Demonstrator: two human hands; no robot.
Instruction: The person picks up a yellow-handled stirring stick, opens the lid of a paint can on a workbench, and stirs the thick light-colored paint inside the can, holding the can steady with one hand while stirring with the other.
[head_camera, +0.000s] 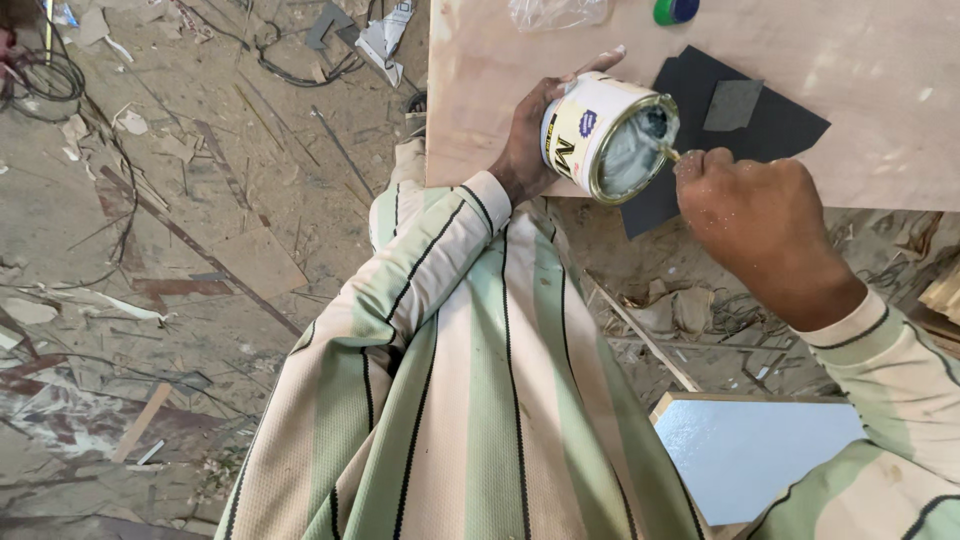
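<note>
Both hands busy: left hand (527, 150) grips tin (605, 135) tilted over plywood board (860, 90) so right hand (755, 215), closed on thin stick (668, 152), reaches grey paste inside, dark sandpaper (770, 125) beneath.

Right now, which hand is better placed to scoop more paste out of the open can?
Probably the right hand: it holds a thin tool whose tip is already inside the can, while the left hand is occupied gripping the can.

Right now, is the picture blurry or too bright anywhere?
Head view: mostly sharp; the tin and both hands are clear. The plywood board looks pale and washed out in strong light. The striped sleeve close to the camera looms large and stretched.
</note>
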